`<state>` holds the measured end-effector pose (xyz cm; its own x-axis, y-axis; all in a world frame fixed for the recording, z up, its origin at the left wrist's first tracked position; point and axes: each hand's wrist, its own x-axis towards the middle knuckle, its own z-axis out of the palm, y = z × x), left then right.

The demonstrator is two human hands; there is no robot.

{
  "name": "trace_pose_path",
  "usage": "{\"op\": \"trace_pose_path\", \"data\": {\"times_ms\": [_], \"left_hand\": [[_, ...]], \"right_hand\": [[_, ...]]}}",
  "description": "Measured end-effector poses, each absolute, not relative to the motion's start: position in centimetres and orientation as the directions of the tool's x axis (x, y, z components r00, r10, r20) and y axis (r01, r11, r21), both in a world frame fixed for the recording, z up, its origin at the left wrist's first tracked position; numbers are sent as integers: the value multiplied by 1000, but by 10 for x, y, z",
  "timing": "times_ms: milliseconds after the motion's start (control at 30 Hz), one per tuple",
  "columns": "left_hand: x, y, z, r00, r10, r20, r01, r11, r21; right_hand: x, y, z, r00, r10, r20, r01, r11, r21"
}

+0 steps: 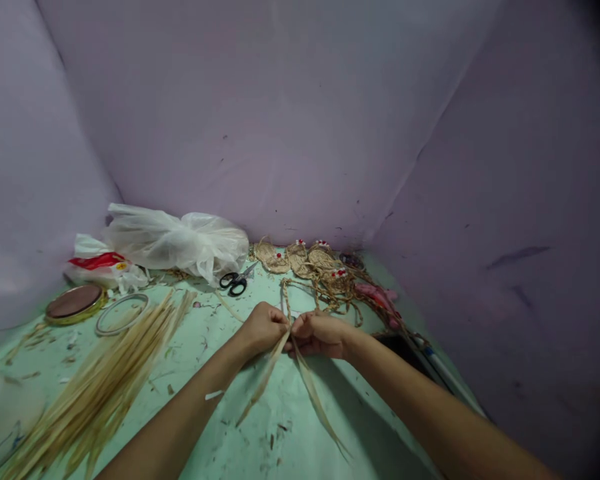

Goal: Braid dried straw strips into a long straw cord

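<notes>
My left hand [263,328] and my right hand [318,334] meet over the pale green floor [215,433], both pinched closed on a braided straw cord [285,301]. The braid runs away from my fingers toward the wall. Two loose flat straw strips [314,395] hang from the pinch toward me, splaying left and right. A bundle of long straw strips [100,387] lies to the left of my left forearm.
Black-handled scissors [236,281] lie beyond my hands. Several small woven straw sandals [300,258] and tangled cord sit by the wall. A clear plastic bag [180,241], a round tin lid [75,303], a ring [123,313] and a pink object [377,297] are nearby. Purple fabric walls enclose the corner.
</notes>
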<state>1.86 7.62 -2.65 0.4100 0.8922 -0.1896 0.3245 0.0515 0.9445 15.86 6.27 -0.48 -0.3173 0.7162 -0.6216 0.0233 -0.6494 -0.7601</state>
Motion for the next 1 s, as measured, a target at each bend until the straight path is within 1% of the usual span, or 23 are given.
{"op": "trace_pose_path", "data": {"times_ms": [67,133,200,267,333,400,500,633,733,900,1000], "left_hand": [[18,76,-28,416,898,-144,364,-19,931],[17,77,-28,441,893,-95,401,-101,910],[16,76,-28,469,880,-74,446,-164,880],[15,75,-27,483,874,-52,505,-230,832],[14,74,-24,493,870,-14,557,-303,773],[13,73,-22,521,853,30,576,-377,725],[11,74,-20,581,813,43,549,-430,717],[9,78,-23,594,803,-50,515,-332,791],[11,80,-25,557,826,-90,506,-251,825],[15,78,-22,459,879,-128,503,-139,853],[16,74,-20,418,896,-148,501,-91,861]], "right_hand": [[161,67,-9,-358,685,-635,-28,-687,-726],[163,70,-11,-361,666,-653,-27,-708,-706],[164,73,-11,-350,642,-682,44,-716,-697],[163,75,-9,-323,631,-705,151,-701,-697],[161,74,-7,-268,663,-699,252,-652,-715],[160,73,-7,-201,731,-652,314,-583,-750],[158,68,-10,-138,832,-537,341,-469,-814],[155,63,-16,-104,915,-390,293,-346,-891],[154,59,-21,-109,938,-328,214,-300,-930],[157,52,-22,-138,934,-330,115,-316,-942],[158,50,-23,-102,938,-331,106,-320,-941]]}}
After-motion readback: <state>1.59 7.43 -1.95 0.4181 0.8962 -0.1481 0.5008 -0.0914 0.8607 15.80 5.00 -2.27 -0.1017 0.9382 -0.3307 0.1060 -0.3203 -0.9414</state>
